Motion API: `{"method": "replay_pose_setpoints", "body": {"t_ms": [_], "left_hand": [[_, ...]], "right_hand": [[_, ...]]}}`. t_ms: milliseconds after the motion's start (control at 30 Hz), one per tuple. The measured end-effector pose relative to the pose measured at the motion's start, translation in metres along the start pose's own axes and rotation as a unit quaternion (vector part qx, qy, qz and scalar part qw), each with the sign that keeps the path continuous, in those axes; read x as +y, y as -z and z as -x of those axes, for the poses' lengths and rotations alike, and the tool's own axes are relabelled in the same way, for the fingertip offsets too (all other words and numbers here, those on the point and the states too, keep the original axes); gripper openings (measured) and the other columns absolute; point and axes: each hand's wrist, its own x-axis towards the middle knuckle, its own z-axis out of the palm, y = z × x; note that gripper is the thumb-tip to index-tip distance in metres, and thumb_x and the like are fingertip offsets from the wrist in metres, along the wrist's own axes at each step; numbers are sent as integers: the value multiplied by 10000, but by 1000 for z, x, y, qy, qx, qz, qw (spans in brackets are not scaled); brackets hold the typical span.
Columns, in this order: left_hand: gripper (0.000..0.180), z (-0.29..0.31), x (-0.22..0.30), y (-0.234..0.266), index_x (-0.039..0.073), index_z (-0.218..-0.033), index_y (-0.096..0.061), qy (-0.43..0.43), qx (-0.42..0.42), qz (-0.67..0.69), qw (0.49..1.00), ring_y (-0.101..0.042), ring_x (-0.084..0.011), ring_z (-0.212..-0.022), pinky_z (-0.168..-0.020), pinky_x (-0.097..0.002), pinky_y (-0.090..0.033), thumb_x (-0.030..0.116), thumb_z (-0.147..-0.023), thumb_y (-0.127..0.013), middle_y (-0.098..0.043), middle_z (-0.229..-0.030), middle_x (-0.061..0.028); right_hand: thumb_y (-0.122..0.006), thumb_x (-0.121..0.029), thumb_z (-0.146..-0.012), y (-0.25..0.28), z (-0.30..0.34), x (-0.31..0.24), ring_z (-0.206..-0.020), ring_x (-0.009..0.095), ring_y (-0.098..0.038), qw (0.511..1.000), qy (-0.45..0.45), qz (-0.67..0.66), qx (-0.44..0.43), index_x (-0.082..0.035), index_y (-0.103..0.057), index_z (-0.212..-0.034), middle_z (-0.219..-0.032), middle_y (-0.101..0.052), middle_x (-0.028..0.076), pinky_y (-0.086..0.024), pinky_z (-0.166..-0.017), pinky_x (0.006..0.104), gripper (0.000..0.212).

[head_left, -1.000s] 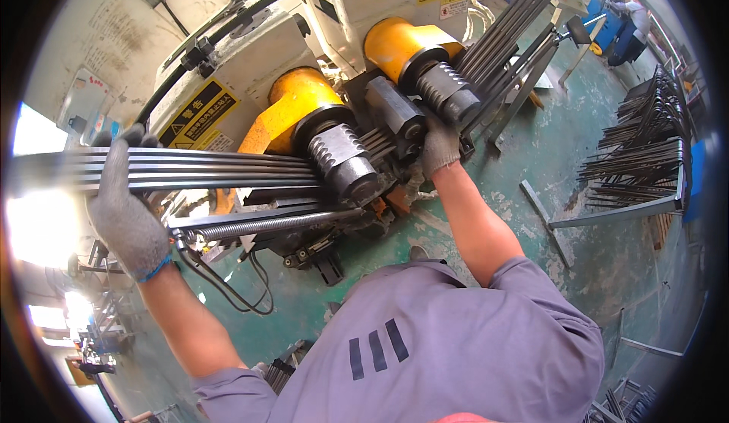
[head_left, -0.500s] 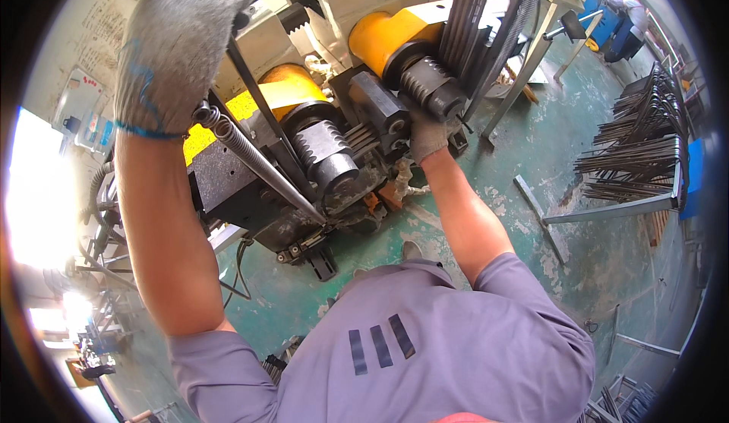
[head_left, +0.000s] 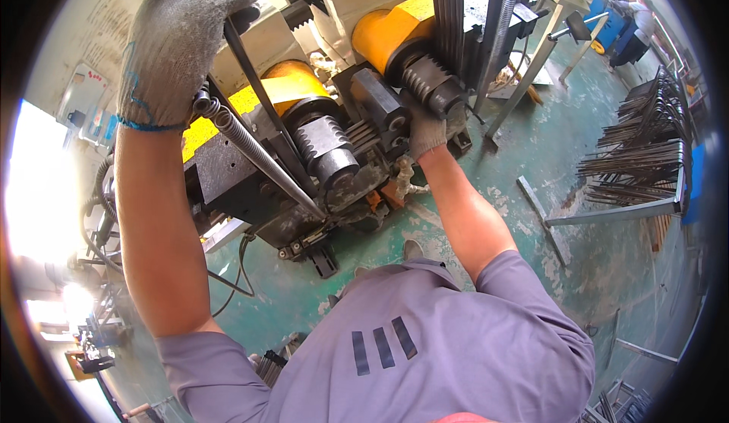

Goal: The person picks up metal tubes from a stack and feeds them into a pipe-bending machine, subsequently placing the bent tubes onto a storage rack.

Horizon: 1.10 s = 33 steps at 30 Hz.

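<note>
My left hand [head_left: 171, 51], in a grey knit glove with a blue cuff, is raised at the upper left. Its fingers are wrapped round a dark metal bar [head_left: 254, 81] that slopes down over the machine. Beside its wrist, a coil spring [head_left: 247, 138] runs down to the machine's front. My right hand [head_left: 427, 133], also gloved, reaches between a black block [head_left: 377, 102] and a ridged black roller [head_left: 433, 85]; its fingers are hidden there. To the left of that block sits a second ridged roller [head_left: 326, 149] under a yellow housing [head_left: 292, 87].
Dark upright bars [head_left: 448, 17] and another spring [head_left: 501, 32] rise by the right roller. A metal stand [head_left: 531, 81] carries a control box. Bent dark rods [head_left: 638, 157] are stacked on a rack at the right. A person [head_left: 638, 24] stands far off at upper right.
The dark bars and spring at the upper right have swung to a more upright position. My left hand has shifted slightly to the right; my right hand stays by the roller.
</note>
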Motion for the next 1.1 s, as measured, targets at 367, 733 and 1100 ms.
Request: {"method": "replay_pose_setpoints", "body": {"t_ms": [367, 733, 1100], "left_hand": [[476, -4, -14, 8, -15, -1190, -695, -25, -21, -15, 999, -759, -242, -926, -928, -347, -580, 371, -924, -778, -751, -998, -138], [479, 0, -8, 5, -24, -1189, -686, -16, -15, -2, 1000, -741, -225, -913, -897, -338, -570, 363, -922, -773, -739, -976, -131], [431, -10, -20, 18, -68, -1219, -643, -71, -28, -110, 991, -737, -227, -874, -908, -336, -578, 261, -952, -721, -727, -945, -153]], "right_hand": [[-739, -193, -959, -5, 4, -11, -1089, 200, -673, 999, -11, 46, -3, 24, -673, -1282, -1195, -709, 109, -545, -936, 364, 394], [-763, -165, -941, -5, 2, -9, -1056, 180, -673, 999, 23, 30, -5, -3, -670, -1286, -1203, -691, 92, -561, -904, 345, 392], [-765, -159, -930, -2, -1, -4, -1049, 186, -673, 999, 24, 34, -8, 7, -677, -1272, -1201, -696, 100, -556, -900, 341, 390]]}}
